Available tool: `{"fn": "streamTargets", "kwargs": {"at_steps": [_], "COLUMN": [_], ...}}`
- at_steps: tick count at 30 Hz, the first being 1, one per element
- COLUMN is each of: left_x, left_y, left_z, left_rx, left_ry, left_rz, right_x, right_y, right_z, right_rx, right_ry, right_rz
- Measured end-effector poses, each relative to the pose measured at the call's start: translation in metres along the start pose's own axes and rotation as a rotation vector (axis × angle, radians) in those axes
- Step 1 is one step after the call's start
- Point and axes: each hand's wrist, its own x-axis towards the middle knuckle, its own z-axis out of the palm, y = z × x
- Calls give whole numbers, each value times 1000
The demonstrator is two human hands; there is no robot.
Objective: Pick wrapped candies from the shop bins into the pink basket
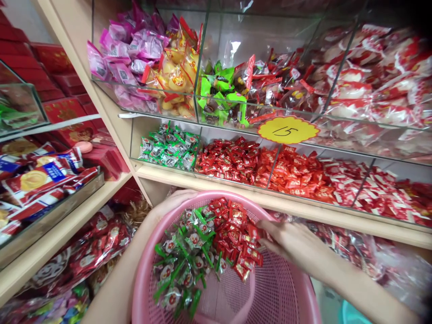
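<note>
Pink plastic basket (281,288) sat at the near middle, just below the wooden shelf edge (236,186), its mesh inside partly bare toward the near right. In it, clear-and-green wrapped candies (184,265) lay on the left and small red wrapped candies (234,231) at the far middle and right, the two piles touching. Left hand (180,198) was at the far left rim, fingers mostly hidden, so grip and opening could not be told. Right hand (281,236) reached in from the right, fingers partly bent against the right side of the red pile; could not tell if it had hold of a piece. Beyond the basket, the lower glass bins held green-and-silver candies (172,148) at left, then dark red candies (229,159), bright red candies (297,173) and red-and-white candies (378,189) toward the right. Above, a yellow price tag (288,129) reading 15 hung at the front of the upper bins, which held purple packets (133,49), yellow packets (178,72), bright green packets (222,90), clear-and-red packets (283,87) and white-and-red packets (388,83), left to right. Far left, red boxes (67,112) stood behind red, white and blue snack packs (47,177); dark red bags (94,245) lay below. Teal item (353,312) at near right, mostly cut off.
</note>
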Motion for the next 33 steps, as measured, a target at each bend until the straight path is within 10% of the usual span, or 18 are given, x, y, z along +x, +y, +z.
{"fn": "streamTargets", "kwargs": {"at_steps": [6,24,33], "left_x": [-1,2,8], "left_y": [10,14,7], "left_z": [4,5,4], "left_rx": [-3,-11,-51], "left_ry": [28,30,27], "left_rz": [-28,-62,-150], "right_x": [-19,-14,-7], "right_y": [-19,-29,-23], "right_z": [40,68,31], "right_rx": [-55,-420,-232], "right_ry": [-41,-145,46], "right_rz": [-48,57,49]}}
